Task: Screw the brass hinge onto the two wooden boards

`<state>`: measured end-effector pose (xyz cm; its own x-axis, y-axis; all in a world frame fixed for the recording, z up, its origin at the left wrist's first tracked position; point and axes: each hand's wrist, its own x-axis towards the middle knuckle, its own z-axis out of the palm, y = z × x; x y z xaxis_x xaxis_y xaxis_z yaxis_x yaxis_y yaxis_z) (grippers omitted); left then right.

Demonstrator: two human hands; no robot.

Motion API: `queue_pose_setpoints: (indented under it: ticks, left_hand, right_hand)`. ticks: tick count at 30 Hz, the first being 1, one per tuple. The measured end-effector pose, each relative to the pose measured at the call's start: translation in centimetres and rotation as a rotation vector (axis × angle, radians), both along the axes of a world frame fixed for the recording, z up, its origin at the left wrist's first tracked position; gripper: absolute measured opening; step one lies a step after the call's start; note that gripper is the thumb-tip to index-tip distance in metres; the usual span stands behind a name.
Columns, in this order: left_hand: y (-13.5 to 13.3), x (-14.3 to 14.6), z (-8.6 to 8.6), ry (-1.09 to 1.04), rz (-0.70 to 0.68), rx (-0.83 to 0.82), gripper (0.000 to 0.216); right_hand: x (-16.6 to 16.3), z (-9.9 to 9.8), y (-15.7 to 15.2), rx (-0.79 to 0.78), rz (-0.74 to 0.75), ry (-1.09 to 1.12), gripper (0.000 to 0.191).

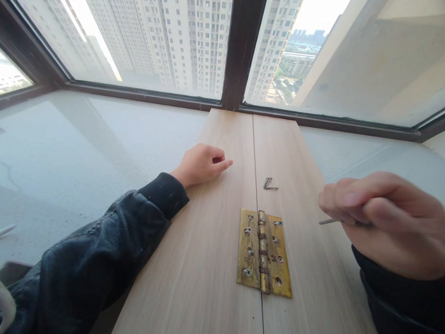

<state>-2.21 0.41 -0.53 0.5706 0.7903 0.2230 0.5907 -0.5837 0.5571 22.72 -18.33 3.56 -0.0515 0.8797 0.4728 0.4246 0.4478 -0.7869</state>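
Note:
A worn brass-coloured butt hinge [243, 256] lies unfolded over the seam between two pale wooden boards [196, 265]. Cross-head screws sit in its left leaf, and another screw [278, 223] is at the right leaf's top hole. Beyond the hinge, a few loose screws [270, 184] rest on the right board. My left hand [204, 163] rests on the left board with curled fingers; whatever is inside them is hidden. Right of the hinge, my right hand [388, 224] is closed in a blurred fist around a screwdriver [328, 221], whose thin metal shaft alone shows.
The boards lie across a white speckled sill [97, 142] and reach the dark window frame [229, 89]. A white stick-like object [4, 232] lies at the left edge. Part of a pale curved object [3, 306] shows at lower left.

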Motion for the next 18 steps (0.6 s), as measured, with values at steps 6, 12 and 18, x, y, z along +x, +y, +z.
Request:
queue_pose_setpoints:
  ticks: [6, 12, 18]
  left_hand:
    - [0.1, 0.0, -0.1, -0.022, -0.016, 0.003, 0.044]
    - [-0.2, 0.2, 0.4, 0.017, 0.017, -0.039, 0.045]
    - [-0.2, 0.2, 0.3, 0.032, 0.021, -0.032, 0.044]
  right_hand:
    - [-1.6, 0.8, 0.2, -0.186, 0.151, 0.499, 0.037]
    - [-2.6, 0.8, 0.4, -0.163, 0.122, 0.451, 0.044]
    - [-2.2, -0.2, 0.2, -0.134, 0.172, 0.409, 0.033]
